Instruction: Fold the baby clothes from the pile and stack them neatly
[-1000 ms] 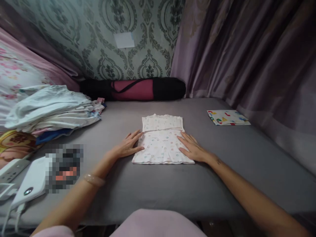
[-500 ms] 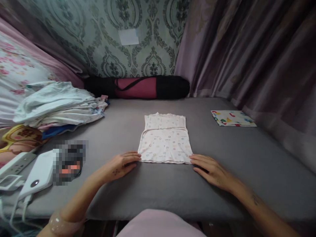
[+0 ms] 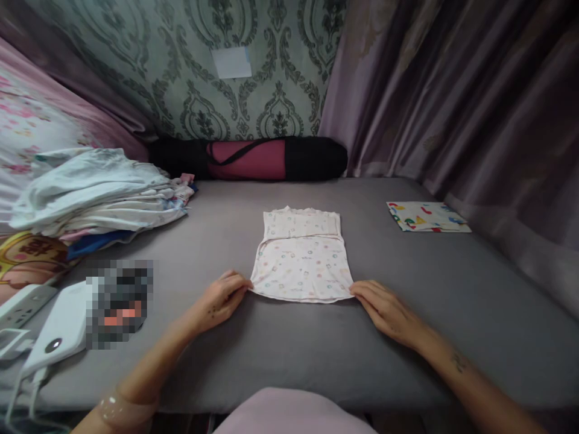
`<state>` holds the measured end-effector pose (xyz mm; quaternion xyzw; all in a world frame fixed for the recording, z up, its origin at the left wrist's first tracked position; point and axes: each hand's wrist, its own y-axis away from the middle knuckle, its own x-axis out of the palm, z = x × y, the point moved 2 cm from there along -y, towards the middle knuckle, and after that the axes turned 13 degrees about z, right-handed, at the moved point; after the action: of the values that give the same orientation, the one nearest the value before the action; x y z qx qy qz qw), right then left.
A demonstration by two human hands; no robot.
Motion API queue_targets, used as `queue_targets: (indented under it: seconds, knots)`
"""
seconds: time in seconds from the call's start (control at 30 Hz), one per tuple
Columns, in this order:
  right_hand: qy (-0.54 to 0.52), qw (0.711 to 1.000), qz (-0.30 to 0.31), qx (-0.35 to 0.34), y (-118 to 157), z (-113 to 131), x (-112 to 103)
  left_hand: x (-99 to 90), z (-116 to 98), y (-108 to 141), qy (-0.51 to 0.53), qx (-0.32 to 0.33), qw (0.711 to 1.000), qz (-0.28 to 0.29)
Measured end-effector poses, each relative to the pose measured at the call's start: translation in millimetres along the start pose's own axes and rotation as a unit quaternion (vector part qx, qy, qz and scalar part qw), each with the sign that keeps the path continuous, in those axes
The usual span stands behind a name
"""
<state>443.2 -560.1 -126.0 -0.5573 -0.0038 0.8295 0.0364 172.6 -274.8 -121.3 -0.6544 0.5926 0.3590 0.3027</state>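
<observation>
Both hands pinching the near corners of the printed white garment (image 3: 304,265), left (image 3: 248,286) and right (image 3: 354,289) grips closed.

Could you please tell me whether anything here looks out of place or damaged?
Nothing looks spilled or damaged. The clothes pile at the left is loosely heaped and uneven, unlike the folded cloth at the right. The left hand and right hand pinch the near corners of the printed garment.

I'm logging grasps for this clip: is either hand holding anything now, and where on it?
Both pinch the white printed garment at its near corners: the left hand at the left one, the right hand at the right.
</observation>
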Motion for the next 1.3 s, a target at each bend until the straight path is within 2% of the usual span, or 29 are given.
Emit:
queue_targets:
  seconds: [0.1, 0.17, 0.27, 0.33, 0.47, 0.6, 0.7, 0.77, 0.87, 0.97, 1.03, 1.13, 1.3]
  knots:
    - [-0.031, 0.998, -0.034, 0.053, -5.2, 1.0, -4.8, -2.4, 0.0, -3.7, 0.034, -0.055, 0.998, -0.027]
    - [-0.073, 0.992, -0.056, 0.086, -7.0, -0.1, -5.4, -1.7, 0.4, -5.4, 0.112, -0.083, 0.990, -0.028]
    - [-0.148, 0.977, -0.071, 0.135, -7.8, -3.4, -2.3, 0.1, 1.1, -7.1, 0.241, -0.093, 0.966, -0.033]
    - [-0.174, 0.969, -0.089, 0.151, -8.2, -4.0, -1.6, -0.2, 1.5, -7.6, 0.273, -0.096, 0.956, -0.053]
    - [-0.145, 0.973, -0.118, 0.138, -11.3, -0.2, -8.0, -2.6, 1.7, -10.1, 0.237, -0.079, 0.965, -0.079]
    - [-0.114, 0.980, -0.130, 0.101, -18.5, 0.2, -16.6, -8.4, 1.2, -18.1, 0.138, -0.070, 0.979, -0.135]
    - [-0.092, 0.974, -0.185, 0.088, -27.6, -3.7, -22.6, -15.7, -1.3, -27.8, 0.092, -0.081, 0.977, -0.174]
    - [-0.089, 0.965, -0.232, 0.081, -35.8, -6.5, -26.8, -21.2, -2.4, -35.0, 0.110, -0.084, 0.968, -0.209]
    - [-0.118, 0.946, -0.293, 0.069, -50.5, -11.5, -32.4, -26.7, 1.1, -47.3, 0.203, -0.100, 0.942, -0.249]
    - [-0.215, 0.919, -0.313, 0.104, -67.2, -21.2, -33.3, -28.6, 8.1, -61.6, 0.324, -0.114, 0.898, -0.275]
    - [-0.278, 0.899, -0.314, 0.126, -79.0, -28.1, -31.5, -29.8, 11.0, -72.0, 0.366, -0.105, 0.877, -0.294]
    - [-0.291, 0.884, -0.332, 0.154, -96.6, -35.2, -28.7, -31.7, 12.2, -88.2, 0.346, -0.090, 0.876, -0.323]
    - [-0.218, 0.870, -0.393, 0.203, -123.4, -39.6, -25.0, -29.9, 14.4, -116.2, 0.254, -0.114, 0.890, -0.361]
